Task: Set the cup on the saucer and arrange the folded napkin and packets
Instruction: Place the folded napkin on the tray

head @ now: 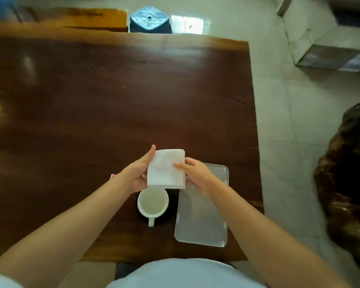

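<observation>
Fingers: your left hand [138, 173] cradles the napkin [165, 169] from beneath and along its left edge, thumb stretched up beside it; your right hand [195, 173] pinches its right edge, thumb on top.
Surface [112, 104]: dark glossy wood fills most of your view, bare across its far part, with your things gathered at the near right.
Stool [150, 19]: blue, standing on the pale tiled floor past the far edge.
Tray [202, 221]: ribbed, metal-looking, lying flat at the near right, just beside the cup; your right wrist crosses its upper left corner.
Napkin: white, folded into a thick square, lifted above the wood between your two hands, its lower edge over the cup's far rim.
Saucer [170, 213]: dark, only a rim showing around the cup.
Cup [153, 202]: white, sitting on the saucer, handle pointing toward you.
Packet [112, 176]: only a red-and-white corner peeks out behind your left wrist; you cannot tell more.
</observation>
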Available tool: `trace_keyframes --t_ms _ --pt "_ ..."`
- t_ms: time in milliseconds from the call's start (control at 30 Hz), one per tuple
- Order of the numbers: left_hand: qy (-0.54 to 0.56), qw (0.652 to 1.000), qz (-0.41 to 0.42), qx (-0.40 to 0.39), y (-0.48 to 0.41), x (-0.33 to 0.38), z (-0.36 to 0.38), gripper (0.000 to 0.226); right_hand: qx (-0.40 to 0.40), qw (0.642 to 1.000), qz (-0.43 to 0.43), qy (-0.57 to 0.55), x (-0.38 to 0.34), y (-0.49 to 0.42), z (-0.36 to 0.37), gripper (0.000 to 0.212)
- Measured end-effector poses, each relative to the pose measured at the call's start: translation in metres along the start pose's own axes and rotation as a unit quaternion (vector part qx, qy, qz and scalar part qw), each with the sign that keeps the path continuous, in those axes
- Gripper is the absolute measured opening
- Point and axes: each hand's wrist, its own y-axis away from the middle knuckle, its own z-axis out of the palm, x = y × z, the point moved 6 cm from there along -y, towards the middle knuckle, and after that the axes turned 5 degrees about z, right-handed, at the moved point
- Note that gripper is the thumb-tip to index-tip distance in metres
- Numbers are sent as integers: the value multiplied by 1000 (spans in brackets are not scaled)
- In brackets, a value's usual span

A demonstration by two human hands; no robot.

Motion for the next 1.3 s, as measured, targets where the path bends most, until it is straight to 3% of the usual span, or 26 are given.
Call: trace_keyframes --t_ms 133,267,433,500,633,1000,1300 --pt "-3 999 -35 36 6 -61 23 55 -4 995 67 -69 46 31 -27 17" --pt "-86 993 -63 50 10 -99 31 52 39 990 92 -104 76 41 -51 37" --pt "-92 993 -27 69 -4 -115 39 58 10 984 138 -109 101 38 -69 69" --pt "-115 991 -9 71 -12 -114 41 53 12 983 149 -109 106 33 -76 72" --pt "-149 984 22 95 -31 -109 44 38 54 982 138 -113 110 20 -88 58" --pt "-226 965 4 131 -82 -101 53 56 163 976 139 -39 111 -15 -120 44" --pt "-477 862 78 156 -90 -94 64 55 234 957 138 102 120 -25 -137 15"
